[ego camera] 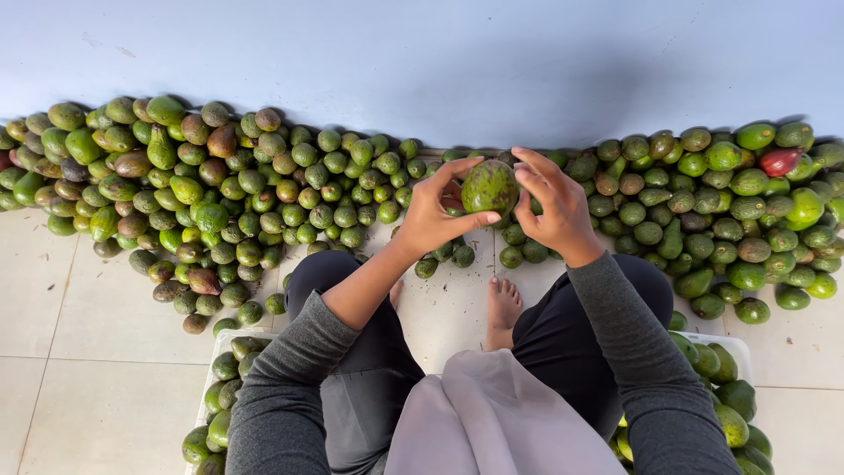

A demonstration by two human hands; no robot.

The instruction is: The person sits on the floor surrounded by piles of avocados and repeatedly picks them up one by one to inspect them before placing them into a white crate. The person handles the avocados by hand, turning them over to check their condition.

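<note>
Fruit: mottled green, oval avocado, raised above the long avocado heap along the pale wall.
Left hand: fingers grasping its left side.
Right hand: fingers cupping its right side.
Handling: probably dense, firm-skinned, bruisable; hold around the middle.

We see open floor tiles at the left, where a hand could pass freely. In front of us the pile of avocados runs along the wall and blocks the way from side to side. Between our knees a bare strip of floor reaches the pile, but a bare foot stands in it. White crates of avocados close both sides near our elbows.
</note>
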